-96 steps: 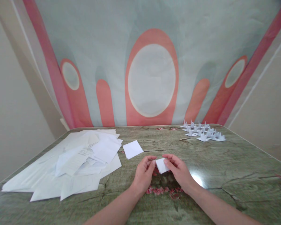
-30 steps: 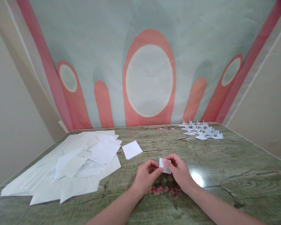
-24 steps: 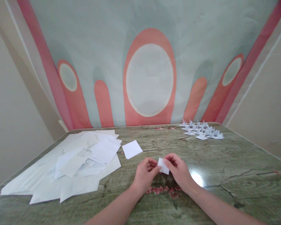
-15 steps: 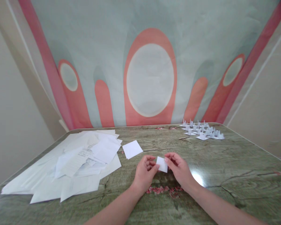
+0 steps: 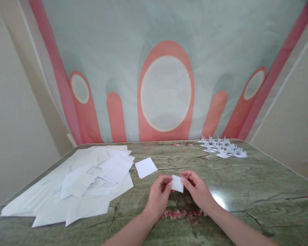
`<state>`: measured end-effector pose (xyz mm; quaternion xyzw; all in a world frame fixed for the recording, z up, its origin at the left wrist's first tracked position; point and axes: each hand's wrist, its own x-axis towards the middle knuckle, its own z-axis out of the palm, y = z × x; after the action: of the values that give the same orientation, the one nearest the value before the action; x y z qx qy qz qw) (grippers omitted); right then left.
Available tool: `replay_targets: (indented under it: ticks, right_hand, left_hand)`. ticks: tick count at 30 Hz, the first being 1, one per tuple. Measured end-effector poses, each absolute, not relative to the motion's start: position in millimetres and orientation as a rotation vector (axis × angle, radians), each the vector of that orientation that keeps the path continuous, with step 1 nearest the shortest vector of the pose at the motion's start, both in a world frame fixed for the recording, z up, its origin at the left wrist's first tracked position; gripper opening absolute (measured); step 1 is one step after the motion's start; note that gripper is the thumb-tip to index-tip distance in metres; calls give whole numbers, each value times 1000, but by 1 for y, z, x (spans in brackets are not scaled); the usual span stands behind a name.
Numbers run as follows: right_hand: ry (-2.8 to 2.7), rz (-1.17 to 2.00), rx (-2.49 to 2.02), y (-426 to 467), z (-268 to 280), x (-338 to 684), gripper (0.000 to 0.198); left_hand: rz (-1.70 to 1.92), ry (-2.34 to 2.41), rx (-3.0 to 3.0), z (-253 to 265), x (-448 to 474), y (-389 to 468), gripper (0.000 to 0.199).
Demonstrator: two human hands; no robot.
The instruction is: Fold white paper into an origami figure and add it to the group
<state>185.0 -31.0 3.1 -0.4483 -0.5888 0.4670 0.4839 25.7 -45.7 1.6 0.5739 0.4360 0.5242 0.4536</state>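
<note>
A small folded square of white paper (image 5: 177, 184) is held between my two hands above the table. My left hand (image 5: 159, 194) pinches its left edge between thumb and fingers. On the opposite side, my right hand (image 5: 196, 187) grips the upper right edge, thumb in front and fingers behind. Beyond my left hand lie larger white paper squares (image 5: 146, 167), flat and stacked, with a second edge showing beneath the top one.
A spread pile of white sheets (image 5: 92, 177), some with writing, covers the table's left side. Several folded white paper figures with upright points (image 5: 223, 153) stand at the far right. Behind the wood-patterned table (image 5: 267, 184) hangs a printed backdrop (image 5: 166, 92).
The whole view has tilted up slightly, so everything sits a little lower. My left fingers have shifted slightly at the paper's left edge; both hands still hold it.
</note>
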Motion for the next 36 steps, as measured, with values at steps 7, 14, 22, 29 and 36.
replay_targets:
  ticks: [7, 14, 22, 29, 36]
  right_hand:
    - [-1554, 1063, -1124, -28, 4, 193, 21]
    - [-1548, 1257, -1082, -26, 13, 199, 22]
    - [-1723, 1233, -1109, -23, 12, 206, 14]
    - [-1897, 940, -1154, -28, 0, 209, 12]
    - [-2006, 761, -1158, -27, -2, 217, 10]
  left_hand:
    - [1117, 1148, 1798, 21, 21, -59, 28]
    - [1047, 1128, 1709, 31, 13, -58, 30]
    - [850, 1232, 2067, 34, 4, -68, 31]
    - [523, 1213, 2614, 31, 7, -78, 28]
    - [382, 1177, 2689, 27, 7, -75, 34]
